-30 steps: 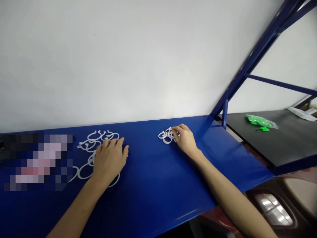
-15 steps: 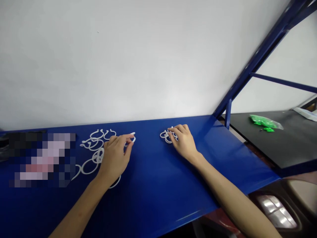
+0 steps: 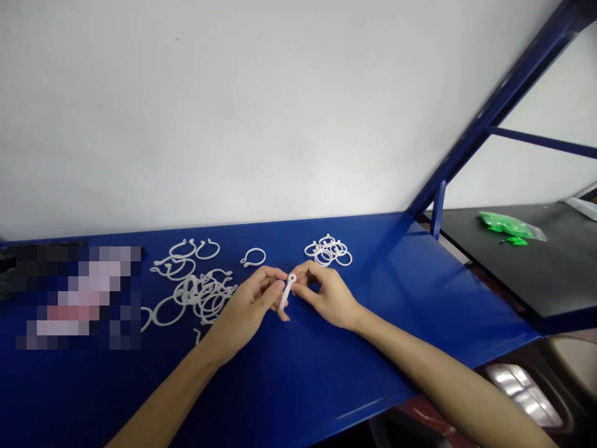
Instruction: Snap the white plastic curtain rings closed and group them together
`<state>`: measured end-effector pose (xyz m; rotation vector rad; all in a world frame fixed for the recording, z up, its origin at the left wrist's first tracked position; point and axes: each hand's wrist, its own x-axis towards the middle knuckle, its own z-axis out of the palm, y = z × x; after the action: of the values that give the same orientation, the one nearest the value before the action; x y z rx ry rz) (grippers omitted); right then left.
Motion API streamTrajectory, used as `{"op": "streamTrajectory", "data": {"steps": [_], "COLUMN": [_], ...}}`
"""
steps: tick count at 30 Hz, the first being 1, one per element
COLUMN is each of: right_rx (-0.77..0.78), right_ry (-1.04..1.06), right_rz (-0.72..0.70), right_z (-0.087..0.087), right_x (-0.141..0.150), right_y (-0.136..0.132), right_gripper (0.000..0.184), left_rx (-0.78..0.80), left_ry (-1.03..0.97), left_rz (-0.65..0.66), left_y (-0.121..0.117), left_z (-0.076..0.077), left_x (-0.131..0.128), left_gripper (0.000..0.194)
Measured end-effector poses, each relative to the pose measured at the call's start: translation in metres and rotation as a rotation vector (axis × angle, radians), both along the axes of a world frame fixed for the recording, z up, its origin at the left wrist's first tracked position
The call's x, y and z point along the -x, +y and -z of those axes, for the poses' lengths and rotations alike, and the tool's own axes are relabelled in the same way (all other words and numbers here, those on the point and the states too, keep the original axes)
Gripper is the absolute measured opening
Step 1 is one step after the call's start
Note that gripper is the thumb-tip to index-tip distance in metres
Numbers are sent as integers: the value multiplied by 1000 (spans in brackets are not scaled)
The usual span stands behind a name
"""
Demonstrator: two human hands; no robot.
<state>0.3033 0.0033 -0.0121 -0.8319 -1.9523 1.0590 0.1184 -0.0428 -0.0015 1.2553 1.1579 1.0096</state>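
Between my two hands, above the blue table, is a white plastic snap ring (image 3: 288,291), seen nearly edge-on with its small eyelet end up. My left hand (image 3: 254,305) pinches it from the left with thumb and fingers. From the right, my right hand (image 3: 326,292) closes thumb and forefinger on it near the eyelet. Just behind my left hand, a single open ring (image 3: 255,255) lies on the table. A cluster of several rings (image 3: 329,250) sits behind my right hand. To the left spreads a larger heap of open rings (image 3: 205,295), partly hidden by my left hand.
The blue table (image 3: 298,386) runs along a white wall. A blurred-out patch (image 3: 88,292) covers something at the left. A blue metal frame (image 3: 438,208) rises at the right, beyond which a black table (image 3: 513,274) holds a green bag (image 3: 508,225). A brown chair (image 3: 527,386) stands below.
My left hand has moved right, off the ring heap, and my right hand has come left and nearer from the small cluster. They now meet at one ring.
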Motion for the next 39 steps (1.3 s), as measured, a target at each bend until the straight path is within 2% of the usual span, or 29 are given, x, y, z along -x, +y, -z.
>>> {"op": "streamTrajectory", "data": {"steps": [7,12,16,20,25,29,31,34,37,39], "right_rx": [-78,-100,-79,-173,-297,-424,-448,-485,-475,-360], "right_ry": [40,68,68,26,6,-67,-110,-160,-209,-266], "right_rz": [32,72,43,61,2,-80,-65,94,429,629], "right_z": [3,7,10,8,5,5,6,3,-2,-2], "right_x": [1,2,2,1,-5,-7,-7,-12,-31,-51], "right_y": [-4,-2,-3,-5,-10,-10,-5,13,42,64], "right_gripper": [14,19,15,14,13,17,17,15,16,17], "left_rx": [-57,-150,-120,-133,-263,-411,-499,-639,-667,-624], "left_ry": [58,-5,-20,118,304,470,567,810,1174,1341], "left_rz": [-30,-154,-207,-255,-297,-261,-228,-212,-247,-244], "left_y": [-4,-4,-2,-1,-6,-5,-1,11,20,23], "left_z": [0,0,2,4,9,14,16,20,25,28], "left_x": [-7,-8,-5,-2,1,3,3,8,17,23], "left_gripper": [32,33,35,36,30,27,28,35,47,49]}}
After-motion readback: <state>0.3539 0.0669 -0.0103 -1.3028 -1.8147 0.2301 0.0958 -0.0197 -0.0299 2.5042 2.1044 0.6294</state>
